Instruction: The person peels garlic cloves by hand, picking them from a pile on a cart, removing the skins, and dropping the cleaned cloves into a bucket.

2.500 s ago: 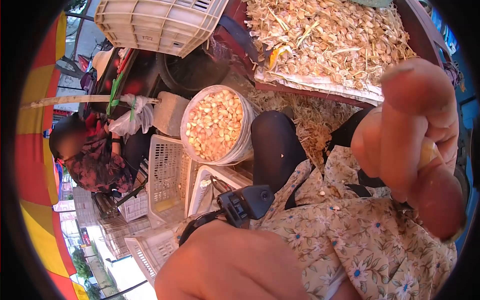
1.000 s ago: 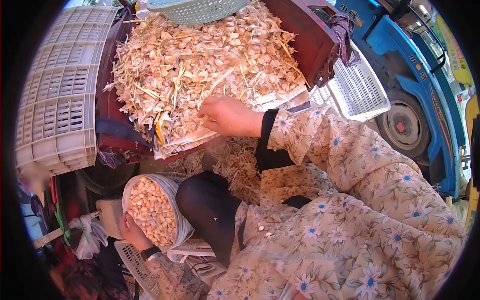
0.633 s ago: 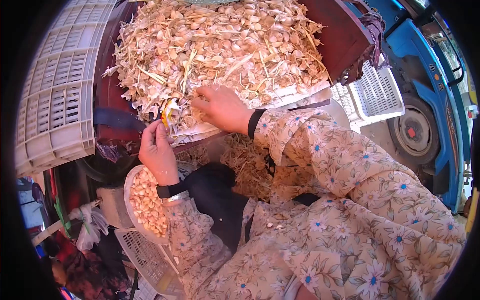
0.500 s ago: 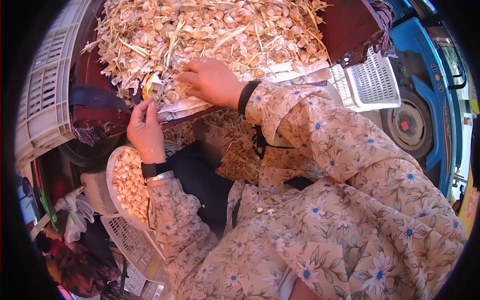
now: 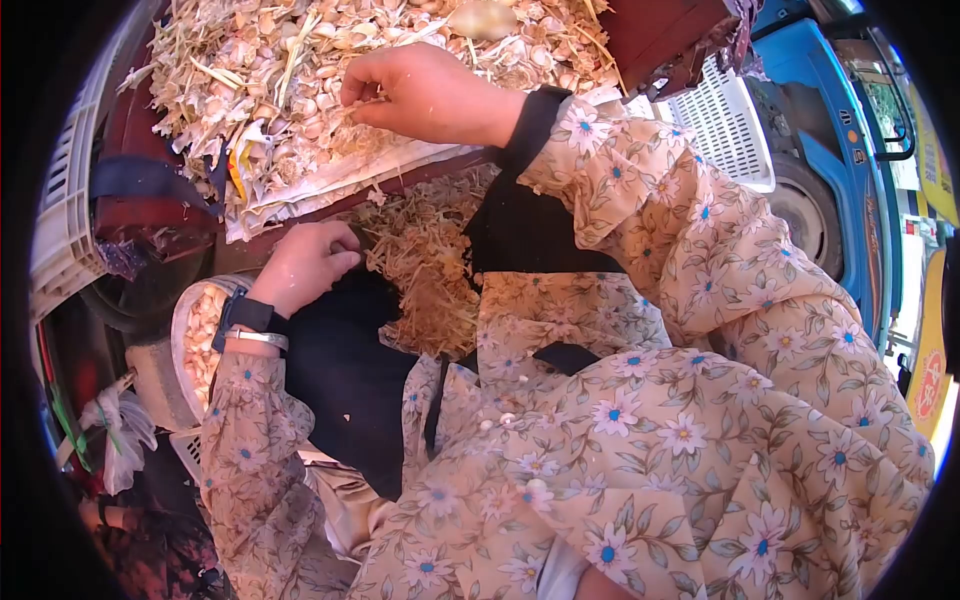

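Observation:
A heap of loose garlic cloves [image 5: 300,80], mixed with papery skins and dry stalks, covers a white sheet [image 5: 310,197] on the dark red surface. My right hand [image 5: 425,97] is held over its near side, thumb and fingers closed in a pinch; what lies between them is too small to make out. Lower left, my left hand [image 5: 307,262] is above my dark-clothed lap with its fingers curled in, their contents hidden. Beside that wrist stands a bowl [image 5: 181,335] of pale peeled cloves, partly covered by my forearm.
Skins and stalks [image 5: 430,270] are piled below the table edge. A white crate [image 5: 70,190] stands at the left, a white basket [image 5: 725,125] at the right. A blue vehicle [image 5: 850,130] is behind it. A plastic bag [image 5: 120,425] hangs lower left. A pale blurred oval [image 5: 483,18] shows above the heap.
My left hand has drawn back from the sheet's edge toward my lap, near the bowl. My right hand has lifted off the near edge of the heap. The whole view has shifted.

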`<state>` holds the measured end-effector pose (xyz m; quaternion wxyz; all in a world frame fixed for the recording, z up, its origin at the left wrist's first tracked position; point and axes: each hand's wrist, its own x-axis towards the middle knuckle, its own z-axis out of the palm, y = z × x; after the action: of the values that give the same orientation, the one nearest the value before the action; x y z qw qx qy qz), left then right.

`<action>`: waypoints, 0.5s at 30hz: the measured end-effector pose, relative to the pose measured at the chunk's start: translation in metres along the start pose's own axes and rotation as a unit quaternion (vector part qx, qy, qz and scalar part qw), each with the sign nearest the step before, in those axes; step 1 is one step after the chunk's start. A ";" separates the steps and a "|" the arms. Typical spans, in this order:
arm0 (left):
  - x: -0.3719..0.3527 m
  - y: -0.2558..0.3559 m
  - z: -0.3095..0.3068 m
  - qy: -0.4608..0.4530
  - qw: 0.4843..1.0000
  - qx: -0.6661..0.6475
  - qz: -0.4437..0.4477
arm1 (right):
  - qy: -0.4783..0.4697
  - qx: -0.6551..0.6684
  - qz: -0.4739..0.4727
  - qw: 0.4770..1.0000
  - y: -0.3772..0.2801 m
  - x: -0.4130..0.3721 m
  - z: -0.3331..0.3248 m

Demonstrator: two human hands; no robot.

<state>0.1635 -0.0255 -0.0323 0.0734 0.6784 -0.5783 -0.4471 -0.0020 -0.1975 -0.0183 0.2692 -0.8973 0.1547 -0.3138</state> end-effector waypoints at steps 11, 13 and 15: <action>0.252 -0.130 0.173 0.106 0.971 0.125 -0.172 | -0.137 0.012 0.074 0.988 -0.031 -0.117 -0.079; 0.279 -0.143 0.181 0.103 0.967 0.130 -0.192 | -0.152 -0.013 0.048 0.987 -0.018 -0.126 -0.076; 0.300 -0.161 0.195 0.091 0.967 0.139 -0.192 | -0.124 -0.048 0.049 0.990 -0.030 -0.125 -0.065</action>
<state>0.1236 -0.1478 -0.4028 -0.0565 0.8181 -0.4849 -0.3041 -0.1351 -0.1425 -0.0182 0.2580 -0.9325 0.1791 -0.1783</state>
